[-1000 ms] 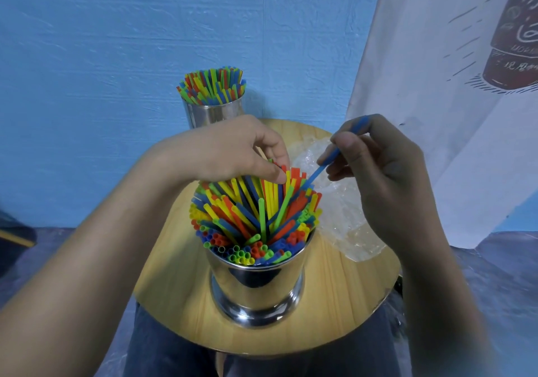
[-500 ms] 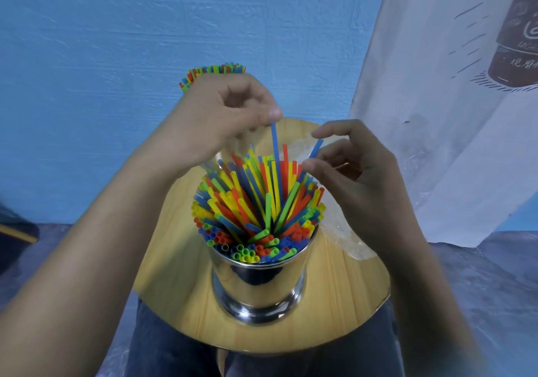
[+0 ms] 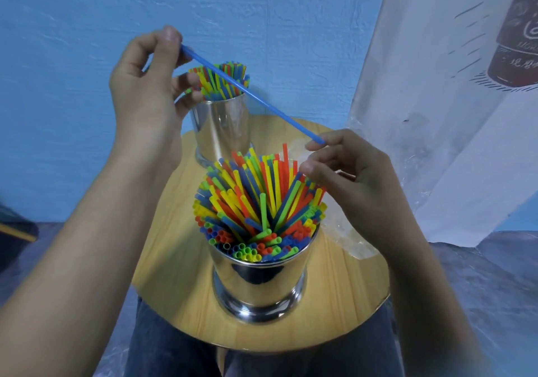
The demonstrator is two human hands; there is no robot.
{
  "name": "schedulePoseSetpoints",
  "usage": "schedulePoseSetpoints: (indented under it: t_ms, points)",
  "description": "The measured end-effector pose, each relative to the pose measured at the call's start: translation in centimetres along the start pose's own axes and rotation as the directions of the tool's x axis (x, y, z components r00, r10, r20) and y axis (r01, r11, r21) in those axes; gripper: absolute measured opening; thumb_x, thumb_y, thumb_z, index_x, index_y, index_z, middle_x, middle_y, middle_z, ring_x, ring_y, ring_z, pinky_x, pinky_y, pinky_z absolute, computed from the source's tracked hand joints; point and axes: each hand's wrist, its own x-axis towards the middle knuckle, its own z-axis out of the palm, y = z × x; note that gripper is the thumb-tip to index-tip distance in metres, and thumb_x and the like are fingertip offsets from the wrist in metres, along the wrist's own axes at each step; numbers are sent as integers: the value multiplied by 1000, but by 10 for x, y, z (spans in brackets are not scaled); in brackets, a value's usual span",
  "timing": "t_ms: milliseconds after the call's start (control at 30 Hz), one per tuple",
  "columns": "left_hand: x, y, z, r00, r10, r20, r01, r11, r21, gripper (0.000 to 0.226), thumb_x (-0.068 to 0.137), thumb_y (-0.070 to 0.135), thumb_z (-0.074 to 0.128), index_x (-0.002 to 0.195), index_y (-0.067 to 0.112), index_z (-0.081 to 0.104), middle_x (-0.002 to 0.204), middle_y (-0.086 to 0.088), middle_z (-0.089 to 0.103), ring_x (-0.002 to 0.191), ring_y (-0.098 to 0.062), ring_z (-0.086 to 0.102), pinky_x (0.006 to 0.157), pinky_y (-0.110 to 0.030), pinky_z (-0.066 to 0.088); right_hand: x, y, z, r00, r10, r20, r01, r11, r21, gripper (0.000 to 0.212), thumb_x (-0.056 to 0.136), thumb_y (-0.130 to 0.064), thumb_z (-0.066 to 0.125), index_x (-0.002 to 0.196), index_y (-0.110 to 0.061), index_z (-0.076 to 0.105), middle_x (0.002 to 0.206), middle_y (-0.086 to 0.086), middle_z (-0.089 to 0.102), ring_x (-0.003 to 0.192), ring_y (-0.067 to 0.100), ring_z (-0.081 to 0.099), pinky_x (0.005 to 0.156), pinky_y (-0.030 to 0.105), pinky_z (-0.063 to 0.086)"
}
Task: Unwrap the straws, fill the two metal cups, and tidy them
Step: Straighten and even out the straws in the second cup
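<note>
Since 0.5 s ago the left hand (image 3: 145, 85) has risen up and away, drawing the blue straw (image 3: 253, 94) wholly out of the packed straws (image 3: 256, 202). It now hangs slanted in the air between the 2 hands. The left thumb and forefinger (image 3: 171, 35) pinch its upper end. The other 3 fingers curl loosely below that pinch, just in front of the far cup (image 3: 224, 126), which is also crammed.

From the pinch the straw runs down and rightward over the near cup (image 3: 259, 283) to the right hand (image 3: 355, 181). There the forefinger tip (image 3: 316, 143) touches its lower end. The right thumb sits apart beneath it, against the tallest orange straws, so this hand grips nothing and its fingers are loosely bent.

Both cups look full, so I judge this to be the tidying step, with 1 stray straw being re-seated. The next move calls for steering the lower end into a gap, either under the right fingertips or in the cup behind the left fingers. I cannot tell which. The bundle is tight and fans outward, so a thin straw may buckle or lift its neighbours. The tall orange straws below the right forefinger stand in the way.

Under and beyond the right wrist a crumpled clear wrapper (image 3: 349, 237) lies on the round table (image 3: 174, 260). Further right hangs a white printed cloth (image 3: 436, 114).
</note>
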Motion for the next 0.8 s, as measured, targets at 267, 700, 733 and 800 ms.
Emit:
schedulePoseSetpoints:
  t_ms: [267,700,733,800]
  points:
    - [-17,-21,-10,982,-78,172,26,958,285,15,99,24,66,85,22,65,77,7,72,63,-10,60,63,-24,49,0,-7,-7,972,41,-233,38,944,327,11,98,-8,63,103,-14,71,81,4,76,70,18,65,68,28,54]
    - [-21,-16,-33,777,-310,549,-81,814,575,26,89,40,63,104,21,75,99,6,78,92,-7,70,82,-22,50,0,-21,-18,911,6,-413,151,926,347,15,110,-17,45,100,-16,57,89,5,74,80,26,72,69,32,57]
    - [-21,-16,-32,768,-314,559,-91,810,580,28,87,41,64,105,23,75,101,5,78,95,-8,71,86,-25,52,0,-23,-17,915,-13,-403,153,936,317,14,110,-16,45,101,-15,56,88,5,74,80,27,73,69,33,57]
    - [-21,-16,-32,755,-318,573,-109,801,588,26,87,41,65,105,26,76,103,3,78,98,-10,72,92,-33,54,0,-23,-13,934,-52,-353,145,959,243,11,109,-12,47,105,-15,57,86,7,74,80,28,73,69,33,58]
